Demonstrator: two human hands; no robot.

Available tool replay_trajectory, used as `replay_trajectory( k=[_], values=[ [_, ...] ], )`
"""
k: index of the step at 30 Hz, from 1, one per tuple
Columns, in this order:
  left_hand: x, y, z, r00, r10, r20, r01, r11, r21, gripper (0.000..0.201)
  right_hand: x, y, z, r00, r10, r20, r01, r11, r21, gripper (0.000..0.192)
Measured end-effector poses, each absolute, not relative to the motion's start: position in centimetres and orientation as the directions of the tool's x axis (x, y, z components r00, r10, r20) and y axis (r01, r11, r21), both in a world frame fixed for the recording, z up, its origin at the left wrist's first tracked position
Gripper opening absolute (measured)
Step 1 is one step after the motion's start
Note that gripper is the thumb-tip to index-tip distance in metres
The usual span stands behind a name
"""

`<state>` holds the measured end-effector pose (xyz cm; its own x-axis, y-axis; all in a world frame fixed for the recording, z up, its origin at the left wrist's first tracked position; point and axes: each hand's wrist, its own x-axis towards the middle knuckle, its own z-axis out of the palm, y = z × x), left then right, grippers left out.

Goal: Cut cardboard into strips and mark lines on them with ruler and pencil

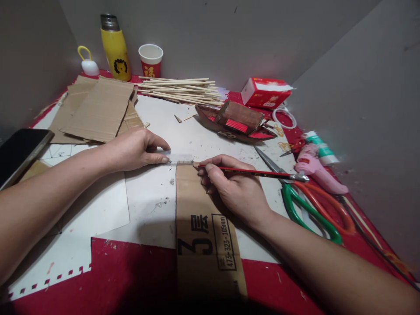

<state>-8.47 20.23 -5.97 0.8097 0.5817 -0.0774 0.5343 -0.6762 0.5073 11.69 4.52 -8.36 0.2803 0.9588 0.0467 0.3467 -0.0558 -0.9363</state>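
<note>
A brown cardboard strip [203, 232] with black print lies in front of me on white paper. Across its far end rests a clear ruler [179, 158]. My left hand [134, 148] presses down on the ruler's left part with its fingertips. A red pencil [259, 173] sits in my right hand [234, 188], its tip touching the cardboard's far edge just beside the ruler.
Green and orange scissors [308, 205] and a pink glue gun [315, 168] lie to the right. Behind are a small cardboard boat model [236, 122], wooden sticks [180, 89], cardboard sheets [98, 109], a yellow flask [114, 48], a paper cup [151, 59], a tissue pack [265, 92]. A phone [19, 153] lies at left.
</note>
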Motion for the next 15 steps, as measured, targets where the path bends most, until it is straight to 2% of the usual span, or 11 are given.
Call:
replay_trajectory(
  k=[3, 9, 15],
  values=[
    [-8.49, 20.24, -6.0, 0.814, 0.576, -0.073, 0.526, -0.678, 0.513, 0.036, 11.68, 4.51, -8.27, 0.298, 0.954, 0.012, 0.319, -0.088, -0.944, 0.014],
    [-8.5, 20.27, -6.03, 0.805, 0.588, -0.082, 0.542, -0.672, 0.504, 0.037, 11.65, 4.61, -8.21, 0.285, 0.958, 0.042, 0.328, -0.056, -0.943, 0.015],
    [-8.47, 20.16, -5.85, 0.806, 0.586, -0.078, 0.538, -0.672, 0.509, 0.036, 11.55, 4.58, -8.02, 0.31, 0.95, -0.03, 0.282, -0.122, -0.952, 0.016]
  ],
)
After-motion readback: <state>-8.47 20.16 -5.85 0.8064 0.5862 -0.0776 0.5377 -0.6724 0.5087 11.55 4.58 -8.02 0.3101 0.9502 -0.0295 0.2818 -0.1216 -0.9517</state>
